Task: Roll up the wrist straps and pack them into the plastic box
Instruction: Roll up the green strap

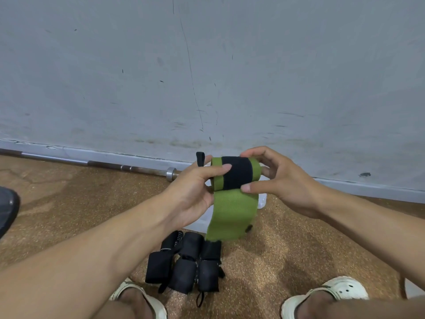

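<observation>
At the bottom of the frame are my two feet in pale clogs, left (138,300) and right (326,293), on the speckled brown floor (299,249). Between them, low and centre, sits a cluster of black wrist straps (186,265) already rolled into stubby bundles, touching one another, a loop or two trailing loose. So that share looks done as far as rolling goes, though none of it is in the box yet.

Above them, mid-frame, I hold the green wrist strap (234,173). My left hand (195,187) grips the roll's left end, fingers curled behind it and thumb across the front; my right hand (276,178) pinches the right end, thumb below and fingers curled over the top. The roll's long axis runs left to right across the frame, a black band around its middle. An unrolled green tail (232,215) hangs straight down from it toward the floor, so this one is only partly wound. A black loop (200,158) sticks up at the left end.

Just behind the hanging tail, a pale translucent plastic box (262,201) rests on the floor, mostly hidden — I cannot tell what it holds.

Farther back, a steel barbell (128,168) lies along the foot of the scuffed grey wall (207,65), upper left.
</observation>
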Demonstrator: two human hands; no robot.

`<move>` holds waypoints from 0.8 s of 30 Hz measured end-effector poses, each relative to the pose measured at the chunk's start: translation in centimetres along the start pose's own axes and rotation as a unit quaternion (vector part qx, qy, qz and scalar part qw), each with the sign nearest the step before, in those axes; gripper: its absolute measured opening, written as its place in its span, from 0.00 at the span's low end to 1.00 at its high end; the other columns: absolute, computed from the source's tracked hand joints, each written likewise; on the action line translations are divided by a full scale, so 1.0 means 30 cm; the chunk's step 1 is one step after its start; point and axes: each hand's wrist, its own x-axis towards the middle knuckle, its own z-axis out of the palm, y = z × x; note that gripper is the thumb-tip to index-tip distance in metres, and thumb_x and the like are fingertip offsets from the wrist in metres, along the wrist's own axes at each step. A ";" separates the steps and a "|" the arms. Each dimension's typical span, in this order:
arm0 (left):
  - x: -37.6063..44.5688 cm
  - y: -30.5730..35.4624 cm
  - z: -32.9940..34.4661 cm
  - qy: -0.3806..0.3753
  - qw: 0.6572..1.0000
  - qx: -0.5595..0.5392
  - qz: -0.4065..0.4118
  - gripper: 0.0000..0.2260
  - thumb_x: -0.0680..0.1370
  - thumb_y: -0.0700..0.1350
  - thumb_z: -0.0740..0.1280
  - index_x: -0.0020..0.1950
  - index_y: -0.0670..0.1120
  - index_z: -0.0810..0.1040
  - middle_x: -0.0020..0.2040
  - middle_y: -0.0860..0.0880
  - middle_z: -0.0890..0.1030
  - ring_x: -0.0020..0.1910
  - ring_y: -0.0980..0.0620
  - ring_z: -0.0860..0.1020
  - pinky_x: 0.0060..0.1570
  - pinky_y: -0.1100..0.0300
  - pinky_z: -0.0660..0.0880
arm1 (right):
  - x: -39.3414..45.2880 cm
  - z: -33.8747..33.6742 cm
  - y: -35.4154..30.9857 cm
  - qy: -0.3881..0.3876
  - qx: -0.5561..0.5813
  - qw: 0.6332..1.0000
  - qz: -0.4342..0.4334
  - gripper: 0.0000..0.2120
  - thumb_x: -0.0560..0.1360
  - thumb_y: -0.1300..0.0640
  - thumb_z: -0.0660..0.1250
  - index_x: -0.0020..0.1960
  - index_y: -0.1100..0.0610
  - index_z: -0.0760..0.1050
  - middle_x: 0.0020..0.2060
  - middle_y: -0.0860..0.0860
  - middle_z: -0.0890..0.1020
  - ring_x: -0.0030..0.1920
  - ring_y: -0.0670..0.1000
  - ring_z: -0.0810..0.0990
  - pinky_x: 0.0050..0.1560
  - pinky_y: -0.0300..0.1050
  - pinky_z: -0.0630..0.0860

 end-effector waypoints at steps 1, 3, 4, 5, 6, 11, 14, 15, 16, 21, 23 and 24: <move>0.001 0.001 -0.001 0.004 1.000 -0.001 0.005 0.33 0.75 0.33 0.72 0.78 0.43 0.66 0.58 0.43 0.83 0.52 0.43 0.85 0.47 0.48 0.84 | 0.001 0.001 0.001 -0.005 0.036 0.999 0.024 0.29 0.69 0.62 0.81 0.66 0.50 0.76 0.64 0.46 0.81 0.62 0.48 0.83 0.59 0.46 0.80; -0.001 0.005 0.000 0.007 1.000 0.002 0.017 0.33 0.75 0.30 0.70 0.78 0.47 0.65 0.61 0.40 0.83 0.55 0.42 0.85 0.48 0.48 0.84 | 0.005 0.005 0.000 -0.005 0.109 0.991 0.074 0.30 0.68 0.54 0.80 0.68 0.52 0.75 0.64 0.51 0.82 0.61 0.52 0.84 0.59 0.50 0.81; -0.002 0.006 0.000 0.006 1.000 0.006 0.022 0.33 0.75 0.30 0.69 0.77 0.48 0.65 0.60 0.39 0.84 0.57 0.42 0.84 0.49 0.48 0.83 | 0.005 0.007 -0.002 -0.012 0.127 0.987 0.093 0.30 0.69 0.51 0.77 0.69 0.52 0.75 0.64 0.53 0.82 0.61 0.53 0.84 0.61 0.53 0.81; -0.004 0.007 0.000 0.005 1.000 0.009 0.024 0.34 0.75 0.29 0.69 0.78 0.49 0.65 0.59 0.38 0.84 0.58 0.41 0.84 0.49 0.48 0.83 | 0.004 0.008 -0.004 -0.027 0.135 0.984 0.111 0.29 0.71 0.48 0.75 0.70 0.53 0.75 0.64 0.54 0.83 0.61 0.54 0.84 0.63 0.55 0.80; -0.003 0.008 -0.002 0.004 1.000 0.010 0.023 0.34 0.75 0.29 0.69 0.78 0.49 0.65 0.59 0.38 0.84 0.59 0.41 0.84 0.50 0.48 0.83 | 0.001 0.010 -0.006 -0.047 0.138 0.981 0.125 0.28 0.73 0.47 0.72 0.71 0.53 0.75 0.64 0.53 0.83 0.62 0.55 0.83 0.64 0.56 0.79; -0.009 0.009 0.007 0.009 1.000 0.012 0.024 0.38 0.73 0.28 0.70 0.79 0.49 0.63 0.60 0.41 0.84 0.58 0.43 0.84 0.50 0.49 0.83 | -0.001 0.014 -0.005 -0.039 0.138 0.982 0.120 0.26 0.73 0.50 0.72 0.70 0.53 0.76 0.63 0.55 0.83 0.63 0.59 0.83 0.63 0.60 0.79; -0.010 0.010 0.010 0.011 0.999 0.004 0.029 0.43 0.67 0.35 0.75 0.80 0.48 0.62 0.64 0.42 0.81 0.56 0.45 0.85 0.46 0.51 0.83 | 0.006 0.017 -0.003 0.007 0.116 0.990 0.081 0.28 0.69 0.55 0.76 0.69 0.51 0.75 0.62 0.51 0.83 0.60 0.57 0.84 0.62 0.63 0.80; -0.010 0.012 0.009 0.012 0.999 0.003 0.030 0.43 0.66 0.37 0.75 0.79 0.47 0.62 0.63 0.42 0.82 0.54 0.46 0.86 0.45 0.52 0.83 | 0.006 0.017 -0.004 0.013 0.108 0.992 0.070 0.29 0.69 0.56 0.76 0.69 0.50 0.75 0.63 0.50 0.83 0.60 0.57 0.85 0.61 0.63 0.80; -0.011 0.014 0.009 0.012 0.999 0.003 0.033 0.43 0.66 0.37 0.76 0.79 0.47 0.63 0.59 0.43 0.84 0.53 0.46 0.86 0.44 0.52 0.83 | 0.006 0.017 -0.002 0.016 0.103 0.993 0.061 0.29 0.69 0.57 0.76 0.69 0.50 0.75 0.63 0.48 0.82 0.59 0.57 0.85 0.61 0.64 0.80; -0.002 0.009 -0.005 0.007 1.000 0.011 0.026 0.36 0.71 0.35 0.74 0.77 0.47 0.66 0.52 0.45 0.87 0.53 0.46 0.86 0.49 0.48 0.83 | 0.002 0.017 0.004 0.013 0.088 0.995 0.045 0.34 0.69 0.60 0.77 0.73 0.48 0.72 0.67 0.44 0.80 0.60 0.57 0.84 0.62 0.62 0.80; -0.001 0.008 -0.011 -0.008 1.000 0.020 0.014 0.35 0.72 0.35 0.75 0.76 0.45 0.67 0.60 0.41 0.84 0.58 0.43 0.84 0.54 0.46 0.82 | 0.000 0.015 0.002 0.009 0.072 0.997 0.037 0.36 0.71 0.64 0.77 0.75 0.47 0.70 0.68 0.43 0.78 0.61 0.56 0.84 0.61 0.56 0.82; -0.002 0.009 -0.012 -0.017 0.999 0.031 0.013 0.33 0.72 0.36 0.75 0.76 0.44 0.69 0.62 0.40 0.83 0.60 0.42 0.83 0.55 0.46 0.82 | 0.001 0.014 0.000 0.009 0.069 0.997 0.036 0.36 0.71 0.64 0.77 0.75 0.46 0.70 0.68 0.43 0.78 0.60 0.56 0.84 0.61 0.54 0.82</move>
